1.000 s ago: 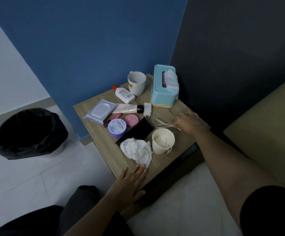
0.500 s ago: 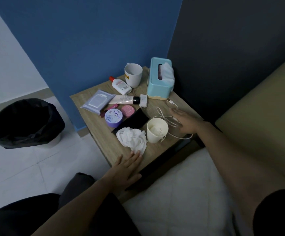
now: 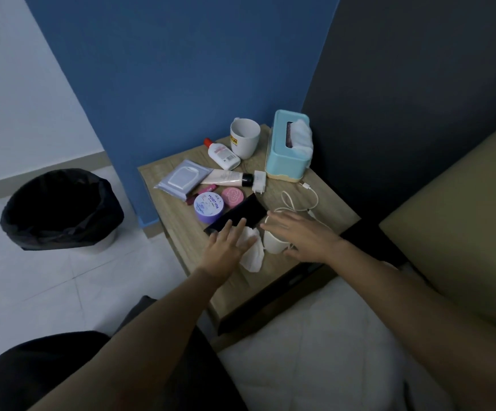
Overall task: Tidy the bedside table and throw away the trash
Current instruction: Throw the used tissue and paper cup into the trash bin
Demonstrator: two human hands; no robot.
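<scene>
The purple jar (image 3: 209, 207) reads "MOIST HYA" on its lid, and the mug (image 3: 244, 137) at the far edge carries a yellow label I cannot make out. My left hand (image 3: 227, 247) is spread flat, fingers apart, over the near-left part of the crumpled tissue (image 3: 252, 253) on the bedside table (image 3: 334, 216), holding nothing. My right hand (image 3: 303, 235) is open too, covering the cup (image 3: 272, 243) just right of the tissue, the bin (image 3: 61, 207) standing well off left on the floor.
</scene>
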